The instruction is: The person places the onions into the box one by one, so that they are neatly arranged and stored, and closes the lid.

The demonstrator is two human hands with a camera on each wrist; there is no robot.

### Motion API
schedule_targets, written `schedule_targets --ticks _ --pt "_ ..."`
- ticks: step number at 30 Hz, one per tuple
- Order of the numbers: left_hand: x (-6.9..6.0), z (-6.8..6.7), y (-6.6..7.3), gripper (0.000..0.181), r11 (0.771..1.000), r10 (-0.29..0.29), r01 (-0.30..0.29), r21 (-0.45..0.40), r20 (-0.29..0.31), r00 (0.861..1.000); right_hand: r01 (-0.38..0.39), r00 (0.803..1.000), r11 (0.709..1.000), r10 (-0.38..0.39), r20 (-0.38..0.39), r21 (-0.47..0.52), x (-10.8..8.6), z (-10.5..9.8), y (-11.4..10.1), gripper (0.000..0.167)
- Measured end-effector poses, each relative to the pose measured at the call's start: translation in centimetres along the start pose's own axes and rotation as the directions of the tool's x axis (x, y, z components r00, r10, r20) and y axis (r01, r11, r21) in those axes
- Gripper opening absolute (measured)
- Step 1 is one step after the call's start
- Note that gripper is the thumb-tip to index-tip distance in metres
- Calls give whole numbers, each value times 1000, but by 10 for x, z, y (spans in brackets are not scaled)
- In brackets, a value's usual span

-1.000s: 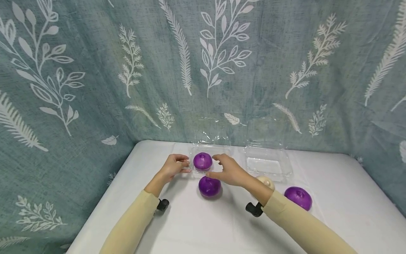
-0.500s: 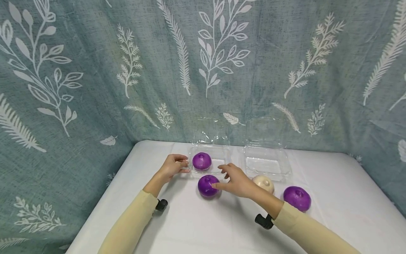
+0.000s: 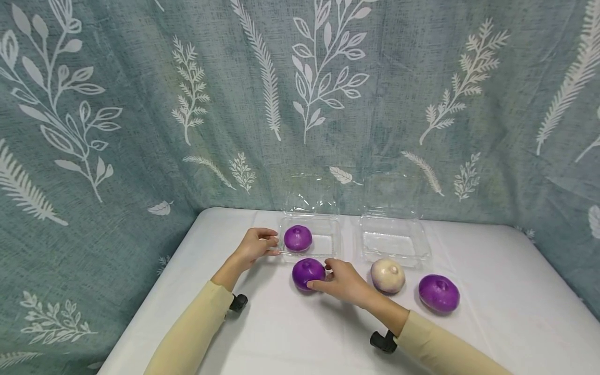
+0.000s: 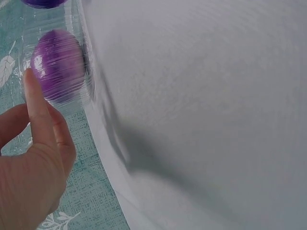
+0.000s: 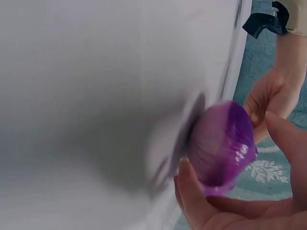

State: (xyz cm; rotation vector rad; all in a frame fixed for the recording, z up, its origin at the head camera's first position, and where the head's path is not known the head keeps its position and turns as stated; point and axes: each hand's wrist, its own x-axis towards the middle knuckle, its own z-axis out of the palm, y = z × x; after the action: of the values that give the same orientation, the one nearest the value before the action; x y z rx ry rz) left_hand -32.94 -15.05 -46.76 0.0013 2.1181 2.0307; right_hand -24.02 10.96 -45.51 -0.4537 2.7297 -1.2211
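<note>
My left hand [image 3: 253, 245] holds the left edge of a clear plastic clamshell container [image 3: 330, 246]. A purple turnip [image 3: 298, 238] lies in the container's left half. My right hand [image 3: 344, 281] reaches around a second purple turnip [image 3: 308, 273] on the table in front. Its thumb and fingers are spread on either side of this turnip; in the right wrist view a gap shows between the thumb [image 5: 283, 132] and the turnip [image 5: 223, 143]. In the left wrist view a finger points up along the container's clear wall [image 4: 60, 64].
A second open clear container [image 3: 396, 242] stands to the right. Before it lie a turnip [image 3: 388, 275] with its cream side up and another purple turnip [image 3: 439, 294]. Both clear lids lean back against the patterned curtain [image 3: 262, 104] behind the white table [image 3: 281, 333].
My right hand has moved back from the turnip inside the container and down to the one in front. The left hand has stayed at the container's edge.
</note>
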Motion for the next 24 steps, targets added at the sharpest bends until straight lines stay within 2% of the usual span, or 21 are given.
schedule_targets --ticks 7,14,21,24 --pt "-1 0 1 38 1000 -4 4 4 -1 1000 -25 999 998 27 -26 52 5 13 5 45" --pt "-2 0 2 39 1000 -1 1 7 13 1000 -20 999 999 21 -46 27 10 21 5 49" --pt "0 -1 1 39 1000 -18 18 18 21 1000 1 998 1000 -1 -59 3 12 21 3 48" --pt "1 -2 1 39 1000 -18 17 18 23 1000 -14 998 1000 14 -56 6 13 21 2 52"
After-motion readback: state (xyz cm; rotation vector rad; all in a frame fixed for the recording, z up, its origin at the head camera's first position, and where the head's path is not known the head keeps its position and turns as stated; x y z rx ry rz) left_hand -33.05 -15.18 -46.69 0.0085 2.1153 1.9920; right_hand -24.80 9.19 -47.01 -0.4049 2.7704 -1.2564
